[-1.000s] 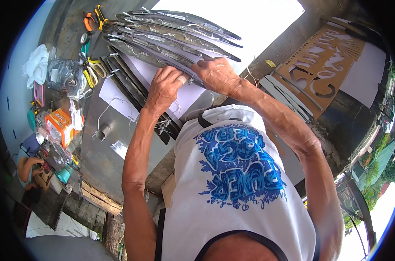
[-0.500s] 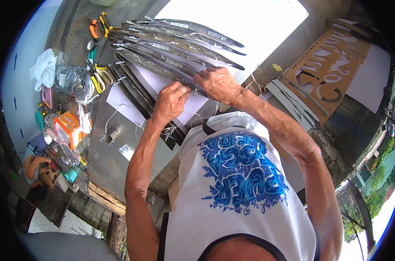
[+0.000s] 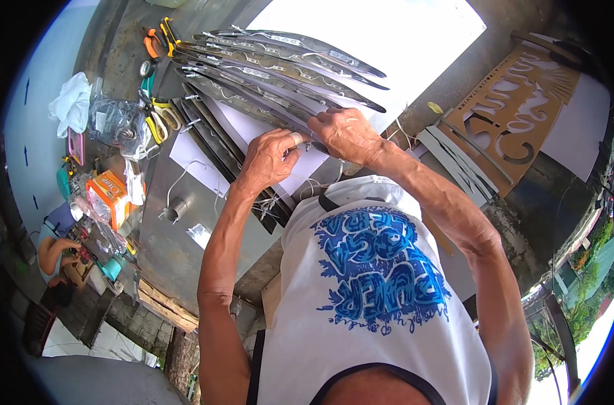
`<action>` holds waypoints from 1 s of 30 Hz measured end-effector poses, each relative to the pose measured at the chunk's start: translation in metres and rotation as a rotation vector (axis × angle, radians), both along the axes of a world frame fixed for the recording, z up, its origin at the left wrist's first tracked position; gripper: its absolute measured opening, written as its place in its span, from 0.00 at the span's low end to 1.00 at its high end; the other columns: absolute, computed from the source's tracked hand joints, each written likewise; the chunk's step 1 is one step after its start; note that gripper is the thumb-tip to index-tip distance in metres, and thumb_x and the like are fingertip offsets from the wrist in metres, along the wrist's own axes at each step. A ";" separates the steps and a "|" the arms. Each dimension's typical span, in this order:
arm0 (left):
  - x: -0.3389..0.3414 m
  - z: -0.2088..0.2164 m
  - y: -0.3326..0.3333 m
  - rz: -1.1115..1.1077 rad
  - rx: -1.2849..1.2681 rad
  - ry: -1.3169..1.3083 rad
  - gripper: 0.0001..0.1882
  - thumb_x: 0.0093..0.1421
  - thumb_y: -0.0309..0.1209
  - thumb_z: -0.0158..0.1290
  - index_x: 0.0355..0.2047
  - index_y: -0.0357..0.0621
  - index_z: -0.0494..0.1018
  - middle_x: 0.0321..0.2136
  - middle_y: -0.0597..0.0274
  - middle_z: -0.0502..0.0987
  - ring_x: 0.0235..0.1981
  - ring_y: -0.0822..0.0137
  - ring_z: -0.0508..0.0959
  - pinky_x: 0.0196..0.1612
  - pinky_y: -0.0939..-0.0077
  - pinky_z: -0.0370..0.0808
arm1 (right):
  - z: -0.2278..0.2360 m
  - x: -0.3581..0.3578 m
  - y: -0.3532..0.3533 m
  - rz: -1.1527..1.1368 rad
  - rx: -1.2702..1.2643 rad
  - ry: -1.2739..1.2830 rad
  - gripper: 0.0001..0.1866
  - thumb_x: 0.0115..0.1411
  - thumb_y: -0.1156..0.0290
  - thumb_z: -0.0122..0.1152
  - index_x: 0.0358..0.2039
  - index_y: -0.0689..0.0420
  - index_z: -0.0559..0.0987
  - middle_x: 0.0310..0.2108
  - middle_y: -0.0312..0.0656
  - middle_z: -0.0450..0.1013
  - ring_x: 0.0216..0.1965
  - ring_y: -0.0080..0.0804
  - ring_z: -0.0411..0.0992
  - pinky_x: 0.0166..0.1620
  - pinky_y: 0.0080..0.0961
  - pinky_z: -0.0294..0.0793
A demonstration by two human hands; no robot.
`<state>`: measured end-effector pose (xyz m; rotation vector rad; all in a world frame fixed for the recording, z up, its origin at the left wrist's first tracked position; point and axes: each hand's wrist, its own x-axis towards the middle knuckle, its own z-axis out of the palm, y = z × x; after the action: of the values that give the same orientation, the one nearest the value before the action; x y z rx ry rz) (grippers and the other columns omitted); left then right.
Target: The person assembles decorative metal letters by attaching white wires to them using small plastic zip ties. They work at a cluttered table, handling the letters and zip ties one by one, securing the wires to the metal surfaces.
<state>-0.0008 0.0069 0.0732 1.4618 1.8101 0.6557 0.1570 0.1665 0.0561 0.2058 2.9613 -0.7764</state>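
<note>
First, white bag (image 3: 70, 108), clear bag (image 3: 115, 123) and orange pack (image 3: 110, 197) crowd by bench's (image 3: 164, 251) left edge; orange pliers (image 3: 151, 42) and scissors (image 3: 160, 120) farther in. Tube (image 3: 177, 208) toward near left corner. Dark strips (image 3: 212, 145) pass under left wrist, in way. Left hand (image 3: 268, 162) curled at wired strip (image 3: 243, 102), which slants toward near edge; right hand (image 3: 345, 136) curled over same strip. Fingertips partly hidden, cannot tell grip. Rightward, white slats (image 3: 454, 162), cut-out cardboard (image 3: 551, 108).
</note>
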 end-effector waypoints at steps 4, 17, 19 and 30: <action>-0.002 -0.006 0.000 -0.011 0.001 -0.037 0.16 0.56 0.20 0.60 0.45 0.41 0.84 0.35 0.53 0.83 0.29 0.58 0.81 0.36 0.65 0.79 | 0.001 -0.002 0.002 0.019 -0.025 -0.047 0.12 0.56 0.74 0.64 0.41 0.60 0.79 0.35 0.48 0.81 0.38 0.46 0.83 0.40 0.38 0.84; -0.002 -0.007 0.006 -0.053 0.099 0.048 0.11 0.52 0.19 0.59 0.37 0.38 0.83 0.28 0.50 0.81 0.29 0.52 0.80 0.36 0.60 0.78 | -0.001 -0.001 0.000 0.011 -0.016 0.105 0.10 0.52 0.75 0.66 0.34 0.58 0.76 0.28 0.43 0.77 0.36 0.43 0.80 0.38 0.36 0.81; -0.003 -0.008 0.008 -0.082 0.108 0.071 0.09 0.51 0.19 0.58 0.34 0.37 0.81 0.27 0.50 0.80 0.29 0.50 0.80 0.36 0.59 0.78 | 0.001 -0.002 0.001 0.039 -0.008 0.121 0.06 0.57 0.71 0.63 0.34 0.58 0.78 0.30 0.45 0.79 0.37 0.44 0.81 0.39 0.37 0.82; 0.001 -0.002 0.018 -0.092 0.086 0.079 0.04 0.48 0.21 0.56 0.26 0.33 0.77 0.25 0.47 0.78 0.29 0.45 0.79 0.35 0.53 0.76 | -0.003 0.003 -0.007 -0.010 0.043 0.206 0.07 0.54 0.72 0.62 0.34 0.58 0.78 0.31 0.43 0.77 0.36 0.42 0.79 0.39 0.36 0.81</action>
<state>0.0005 0.0252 0.0716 1.6395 1.7811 0.6449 0.1596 0.1597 0.0530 0.1514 3.1749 -0.7800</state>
